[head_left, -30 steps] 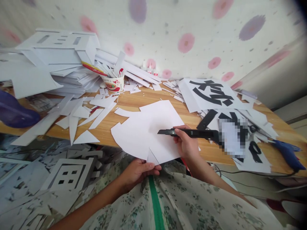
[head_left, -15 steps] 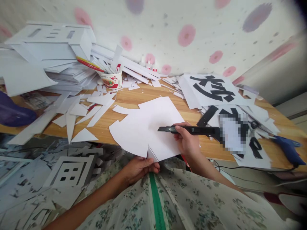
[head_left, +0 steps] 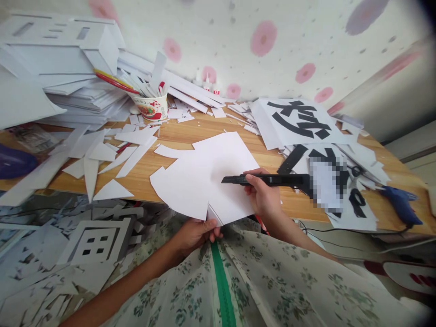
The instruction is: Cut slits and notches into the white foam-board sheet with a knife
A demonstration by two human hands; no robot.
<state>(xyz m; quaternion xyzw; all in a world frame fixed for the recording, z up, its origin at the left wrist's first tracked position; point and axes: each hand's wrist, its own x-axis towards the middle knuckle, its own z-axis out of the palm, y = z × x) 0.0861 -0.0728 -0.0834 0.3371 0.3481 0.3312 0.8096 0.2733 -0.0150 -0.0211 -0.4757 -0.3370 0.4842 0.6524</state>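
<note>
A white board (head_left: 190, 181) with a curved, notched outline lies at the near edge of the wooden table. At its near side my left hand (head_left: 197, 232) pinches the board beside a slit, where a small flap stands up. My right hand (head_left: 264, 193) is closed round a black utility knife (head_left: 272, 180). The knife's blade points left, over the middle of the board; whether it touches the surface I cannot tell. A soft shadow falls on the board near the blade.
White offcuts (head_left: 129, 145) cover the table's left side, with a paper cup (head_left: 152, 107) of tools behind them. Lettered sheets (head_left: 299, 120), scissors (head_left: 356, 172) and a blue glue gun (head_left: 400, 204) lie at right. More scraps (head_left: 37, 272) fill the floor at lower left.
The whole view has shifted slightly, so the table's things sit a little higher and farther left. Both hands keep their grip on the board and the knife.
</note>
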